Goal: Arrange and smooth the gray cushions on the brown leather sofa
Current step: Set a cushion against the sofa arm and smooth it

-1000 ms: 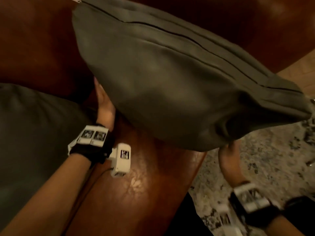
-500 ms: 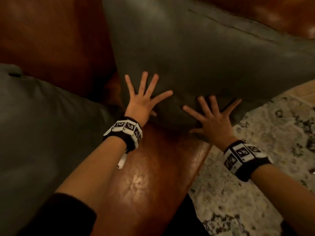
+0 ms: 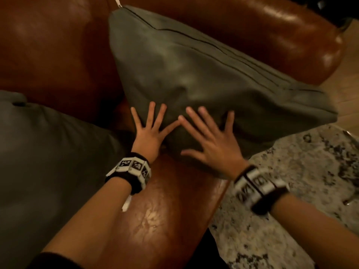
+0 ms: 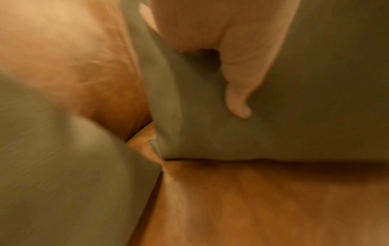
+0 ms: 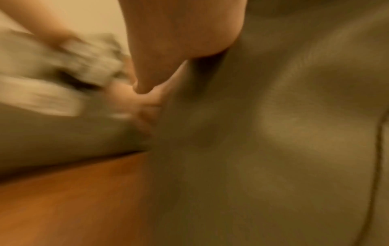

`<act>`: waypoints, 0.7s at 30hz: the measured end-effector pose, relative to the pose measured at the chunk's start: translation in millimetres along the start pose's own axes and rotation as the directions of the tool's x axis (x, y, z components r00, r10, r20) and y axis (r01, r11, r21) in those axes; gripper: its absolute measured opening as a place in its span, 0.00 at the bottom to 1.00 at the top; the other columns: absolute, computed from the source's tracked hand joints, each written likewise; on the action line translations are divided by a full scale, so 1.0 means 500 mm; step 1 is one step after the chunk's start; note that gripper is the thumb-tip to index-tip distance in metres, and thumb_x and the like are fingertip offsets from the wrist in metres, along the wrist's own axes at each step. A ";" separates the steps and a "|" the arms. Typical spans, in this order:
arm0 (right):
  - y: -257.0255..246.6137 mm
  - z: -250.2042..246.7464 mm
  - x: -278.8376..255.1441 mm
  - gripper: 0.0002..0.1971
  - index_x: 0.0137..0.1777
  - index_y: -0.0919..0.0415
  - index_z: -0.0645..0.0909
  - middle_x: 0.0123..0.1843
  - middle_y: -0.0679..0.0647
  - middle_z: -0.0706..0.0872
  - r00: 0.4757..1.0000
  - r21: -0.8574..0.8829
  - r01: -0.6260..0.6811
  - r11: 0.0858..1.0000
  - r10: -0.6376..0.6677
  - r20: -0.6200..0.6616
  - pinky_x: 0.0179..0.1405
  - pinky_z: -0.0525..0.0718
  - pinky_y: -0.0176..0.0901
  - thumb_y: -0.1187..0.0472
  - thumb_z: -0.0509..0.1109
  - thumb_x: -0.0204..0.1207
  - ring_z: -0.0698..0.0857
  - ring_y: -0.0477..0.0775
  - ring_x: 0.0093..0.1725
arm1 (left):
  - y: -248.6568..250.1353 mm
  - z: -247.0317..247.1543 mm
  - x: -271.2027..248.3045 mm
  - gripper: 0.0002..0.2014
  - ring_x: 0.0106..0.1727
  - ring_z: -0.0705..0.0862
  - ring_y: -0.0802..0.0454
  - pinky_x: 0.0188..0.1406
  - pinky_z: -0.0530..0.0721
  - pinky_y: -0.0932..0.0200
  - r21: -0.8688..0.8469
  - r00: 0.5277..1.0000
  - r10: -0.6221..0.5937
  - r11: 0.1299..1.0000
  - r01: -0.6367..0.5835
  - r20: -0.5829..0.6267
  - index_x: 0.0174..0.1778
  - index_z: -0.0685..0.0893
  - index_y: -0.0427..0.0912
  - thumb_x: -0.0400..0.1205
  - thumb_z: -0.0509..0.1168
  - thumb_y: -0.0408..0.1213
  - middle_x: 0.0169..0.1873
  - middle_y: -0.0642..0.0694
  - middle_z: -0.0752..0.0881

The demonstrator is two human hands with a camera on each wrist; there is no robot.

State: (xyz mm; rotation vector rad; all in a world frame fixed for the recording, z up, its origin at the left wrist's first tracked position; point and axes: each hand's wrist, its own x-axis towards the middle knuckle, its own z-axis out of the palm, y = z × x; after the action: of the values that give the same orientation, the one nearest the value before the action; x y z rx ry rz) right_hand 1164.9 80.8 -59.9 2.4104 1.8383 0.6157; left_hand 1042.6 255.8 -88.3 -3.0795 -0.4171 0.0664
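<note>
Pressing flat with both palms now: the left hand [image 3: 150, 133] and the right hand [image 3: 208, 141] are spread wide, fingers straight and splayed, on the lower face of the gray cushion [image 3: 194, 70]. Neither hand grips anything. That cushion leans against the backrest of the brown leather sofa [image 3: 155, 220], its bottom edge on the seat and its zipper seam along the top. A second gray cushion [image 3: 48, 162] lies just left of it on the same seat.

It looks soft and light; the fabric dimples under the fingers, so I'd judge broad open-palm strokes will smooth it, and the corners or side seams are the places to take hold for shifting it.

Both wrist views are badly smeared, showing little beyond fingers on gray cloth. The cushion's right corner overhangs the seat toward the patterned rug [image 3: 291, 191], and how well it is supported there cannot be made out.
</note>
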 end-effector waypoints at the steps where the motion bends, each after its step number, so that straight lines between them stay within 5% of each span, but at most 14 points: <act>1: 0.025 0.019 0.025 0.46 0.84 0.46 0.43 0.84 0.51 0.41 1.000 -0.054 -0.007 0.999 0.008 0.027 0.74 0.33 0.72 0.26 0.54 0.72 0.31 0.51 0.83 | -0.006 -0.005 -0.006 0.61 0.78 0.22 0.37 0.64 0.44 0.13 0.003 0.998 0.019 1.000 -0.019 -0.051 0.81 0.38 0.59 0.62 0.76 0.57 0.77 0.41 0.21; 5: 0.059 0.070 0.032 0.49 0.84 0.47 0.36 0.85 0.51 0.31 0.996 -0.077 0.015 0.997 -0.009 0.089 0.73 0.30 0.74 0.24 0.52 0.70 0.31 0.53 0.83 | -0.027 -0.065 -0.001 0.69 0.82 0.31 0.38 0.63 0.44 0.13 0.061 0.981 0.055 0.997 -0.045 -0.188 0.81 0.31 0.44 0.59 0.71 0.70 0.81 0.36 0.31; 8: 0.029 0.042 0.016 0.50 0.84 0.50 0.40 0.85 0.50 0.32 1.000 -0.014 -0.004 1.000 0.004 0.005 0.75 0.32 0.73 0.25 0.56 0.71 0.35 0.52 0.84 | -0.033 -0.120 0.076 0.73 0.81 0.40 0.31 0.66 0.43 0.14 0.049 0.994 -0.055 0.997 0.060 -0.099 0.78 0.26 0.46 0.54 0.71 0.72 0.81 0.37 0.40; 12: 0.026 -0.047 0.031 0.46 0.85 0.53 0.42 0.86 0.52 0.36 0.977 0.164 -0.111 0.980 0.138 -0.163 0.76 0.31 0.72 0.29 0.57 0.76 0.39 0.56 0.85 | -0.016 -0.125 0.129 0.77 0.80 0.35 0.31 0.67 0.36 0.16 0.041 0.992 -0.118 0.992 0.116 0.041 0.72 0.15 0.48 0.53 0.73 0.71 0.79 0.40 0.33; 15: 0.091 -0.046 0.084 0.45 0.85 0.54 0.45 0.86 0.57 0.46 0.948 0.103 -0.304 0.947 0.311 -0.059 0.75 0.33 0.74 0.28 0.54 0.76 0.42 0.62 0.84 | -0.018 -0.122 0.116 0.78 0.79 0.34 0.31 0.67 0.37 0.16 0.067 0.994 -0.101 0.993 0.098 0.047 0.72 0.15 0.47 0.51 0.72 0.73 0.79 0.39 0.32; 18: 0.121 -0.014 0.107 0.45 0.84 0.56 0.49 0.84 0.62 0.55 0.933 0.144 -0.355 0.924 0.339 0.123 0.74 0.40 0.80 0.28 0.55 0.76 0.49 0.66 0.83 | -0.033 -0.133 0.113 0.76 0.80 0.35 0.31 0.67 0.37 0.15 0.057 0.998 -0.010 0.998 0.006 0.057 0.75 0.20 0.48 0.49 0.68 0.76 0.80 0.39 0.34; 21: 0.109 -0.034 0.100 0.44 0.84 0.57 0.52 0.85 0.61 0.55 0.935 0.199 -0.352 0.915 0.335 0.113 0.75 0.41 0.80 0.28 0.53 0.76 0.50 0.66 0.84 | -0.036 -0.162 0.097 0.60 0.82 0.38 0.32 0.68 0.41 0.13 -0.037 1.000 0.006 0.999 -0.005 0.013 0.80 0.29 0.50 0.64 0.52 0.80 0.82 0.39 0.38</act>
State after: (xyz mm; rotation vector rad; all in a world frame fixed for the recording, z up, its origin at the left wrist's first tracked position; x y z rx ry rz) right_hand 1220.1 108.3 -15.1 2.8893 1.5319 0.3443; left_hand 1088.4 284.0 -8.4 -3.1182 -0.4151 0.0795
